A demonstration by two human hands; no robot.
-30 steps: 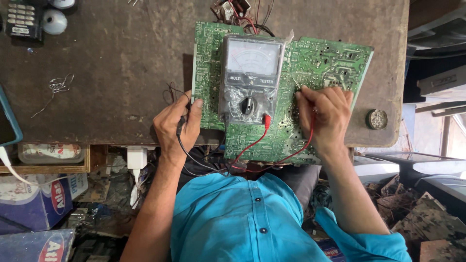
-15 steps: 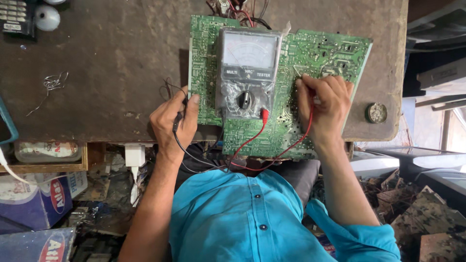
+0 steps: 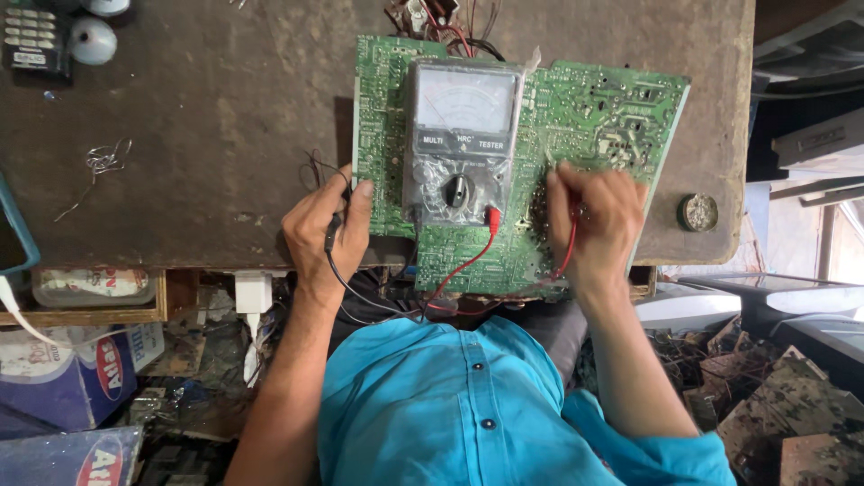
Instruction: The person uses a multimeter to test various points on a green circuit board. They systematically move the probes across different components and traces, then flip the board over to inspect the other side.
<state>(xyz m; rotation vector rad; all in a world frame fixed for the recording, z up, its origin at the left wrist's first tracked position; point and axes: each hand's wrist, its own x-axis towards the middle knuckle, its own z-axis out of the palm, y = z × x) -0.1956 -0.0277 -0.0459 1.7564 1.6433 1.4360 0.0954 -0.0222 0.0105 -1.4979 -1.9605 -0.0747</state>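
1. Two hands work at the near edge of the brown workbench (image 3: 180,162), below which your turquoise shirt (image 3: 468,405) fills the bottom of the view.
2. Your left hand (image 3: 326,229) rests at the left edge of the green circuit board (image 3: 594,117). Its fingers are curled around the black probe (image 3: 333,236), and the thumb touches the board's left edge. The black lead (image 3: 346,288) runs down from this hand, off the bench edge and toward your body.
3. Your right hand (image 3: 598,220) lies on the right half of the board, well apart from the left hand. Its fingers are pinched closed on the red probe, which is almost wholly hidden by them; the tip is not visible. The red lead (image 3: 569,247) drops from this hand and loops along the near edge of the board.
4. The board lies flat on the bench, solder side up, its near edge overhanging the bench edge slightly.
5. The grey analogue multimeter (image 3: 461,139) lies on the board, between your two hands. Its dial faces away from you and its black selector knob (image 3: 457,191) sits nearer you. A red plug (image 3: 492,216) is seated at its near right corner.
6. A small round tin (image 3: 697,212) sits on the bench just right of the board.
7. A tangle of thin wire (image 3: 103,162) lies on the bench to the far left.
8. A bundle of coloured wires (image 3: 441,22) leaves the far edge of the board.
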